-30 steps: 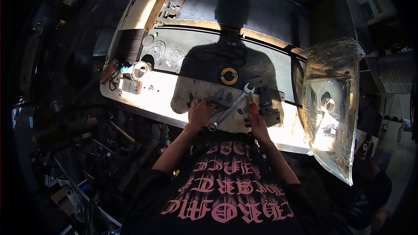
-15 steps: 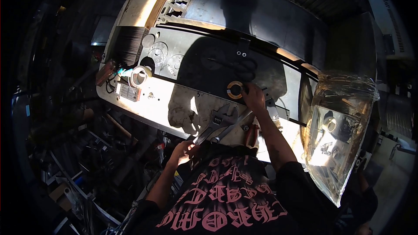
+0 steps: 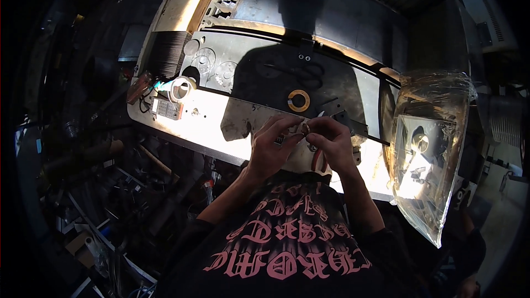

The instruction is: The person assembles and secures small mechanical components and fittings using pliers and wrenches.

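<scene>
My left hand (image 3: 272, 146) and my right hand (image 3: 334, 142) meet above the bench's near edge. Between their fingertips is a small brownish metal piece (image 3: 305, 128), partly covered; its exact kind is unclear. Both hands are closed around it in a pinch. Under my left hand lies an adjustable wrench (image 3: 280, 139), mostly hidden by the fingers. Red-handled pliers (image 3: 319, 161) rest just below my right hand. A yellow ring-shaped roll (image 3: 298, 92) lies flat on the dark plate beyond the hands.
Dark scissors (image 3: 309, 72) lie in shadow farther back. At the left are a roll of tape (image 3: 181, 89) and a calculator-like box (image 3: 167, 108). A plastic-wrapped box (image 3: 406, 132) stands at the right end. Cluttered metal parts (image 3: 105, 237) fill the lower left.
My left hand has left the wrench handle and come up to the right. My right hand has drawn back from the yellow roll. Both now pinch the small metal piece.
</scene>
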{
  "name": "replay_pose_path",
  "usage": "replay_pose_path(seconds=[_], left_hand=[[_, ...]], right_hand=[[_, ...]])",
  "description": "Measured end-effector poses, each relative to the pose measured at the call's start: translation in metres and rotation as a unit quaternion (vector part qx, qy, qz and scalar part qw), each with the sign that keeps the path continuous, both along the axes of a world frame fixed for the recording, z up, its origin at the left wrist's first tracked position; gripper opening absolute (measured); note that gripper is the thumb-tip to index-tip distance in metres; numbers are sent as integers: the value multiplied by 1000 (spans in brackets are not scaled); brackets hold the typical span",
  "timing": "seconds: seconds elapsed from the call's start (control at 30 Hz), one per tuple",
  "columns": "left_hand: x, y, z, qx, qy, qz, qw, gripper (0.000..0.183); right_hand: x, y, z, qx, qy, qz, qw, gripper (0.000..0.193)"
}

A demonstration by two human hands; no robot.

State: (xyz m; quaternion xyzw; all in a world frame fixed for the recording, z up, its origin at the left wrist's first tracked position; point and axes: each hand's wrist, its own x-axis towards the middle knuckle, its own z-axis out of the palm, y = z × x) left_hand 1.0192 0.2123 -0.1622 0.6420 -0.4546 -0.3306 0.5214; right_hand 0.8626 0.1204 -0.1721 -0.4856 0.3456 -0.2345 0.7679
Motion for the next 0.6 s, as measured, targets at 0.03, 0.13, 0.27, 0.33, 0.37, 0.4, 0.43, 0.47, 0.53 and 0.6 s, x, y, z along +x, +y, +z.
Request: replay_pose_path(seconds=[0.03,0.13,0.27,0.33,0.37,0.4,0.43,0.47,0.53,0.6], left_hand=[[-5,2,5,-51,-41,-23,998,35],[-17,11,23,-117,-111,-45,986,43],[-34,26,41,-145,-135,-34,980,44],[-38,30,46,-168,-152,-46,973,45],[-41,33,49,-191,-166,-55,966,45],[-42,36,50,-192,-167,-57,965,45],[-43,39,52,-194,-176,-52,964,45],[-45,42,54,-197,-185,-46,962,46],[-48,46,59,-192,-185,-41,963,46],[-51,50,60,-188,-184,-37,964,47]], right_hand=[[-4,9,14,-3,0,-10,1000,26],[-14,25,47,34,-12,-35,999,26],[-31,46,62,-6,-52,-39,998,21],[-36,53,71,-52,-28,-46,997,18],[-38,56,76,-97,-2,-50,994,16],[-39,59,82,-107,-9,-52,993,13],[-40,61,87,-108,-10,-53,993,13],[-41,64,91,-131,-11,-53,990,12],[-43,69,98,-156,-13,-54,986,12],[-45,73,101,-128,-25,-57,990,15]])
